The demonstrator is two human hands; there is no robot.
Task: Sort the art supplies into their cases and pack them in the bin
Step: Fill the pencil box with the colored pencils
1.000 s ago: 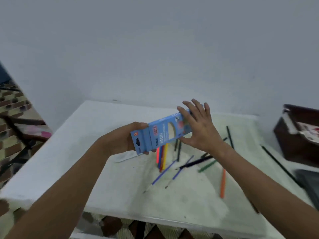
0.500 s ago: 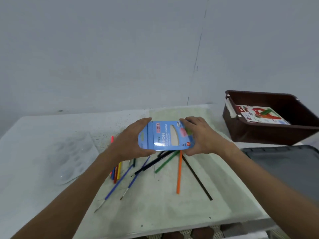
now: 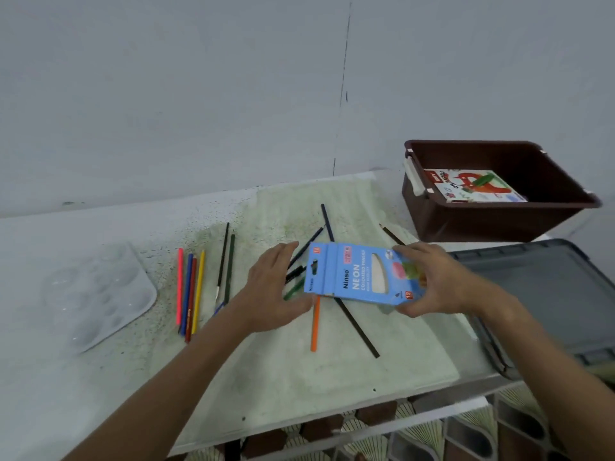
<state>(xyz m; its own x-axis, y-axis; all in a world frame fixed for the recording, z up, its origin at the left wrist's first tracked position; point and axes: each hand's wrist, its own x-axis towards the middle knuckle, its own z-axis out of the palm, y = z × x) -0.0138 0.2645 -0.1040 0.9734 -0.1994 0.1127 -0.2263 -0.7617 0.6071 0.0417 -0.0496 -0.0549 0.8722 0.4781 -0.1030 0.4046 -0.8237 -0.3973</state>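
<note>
The right hand (image 3: 436, 284) grips the blue pencil box (image 3: 361, 277) — the left hand (image 3: 273, 287), fingers loose, touches its other end — above scattered pencils (image 3: 314, 324).

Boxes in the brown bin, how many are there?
1. A white and red box lies flat on the bottom of the brown bin, toward its left end. Others might hide behind the near wall.

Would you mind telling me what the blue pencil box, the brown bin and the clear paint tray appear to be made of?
The pencil box looks like thin printed card: creased folds, cut-out window. The bin seems moulded plastic: smooth dark brown walls, rolled rim. The paint tray is probably clear plastic: see-through, with glinting round wells.
</note>
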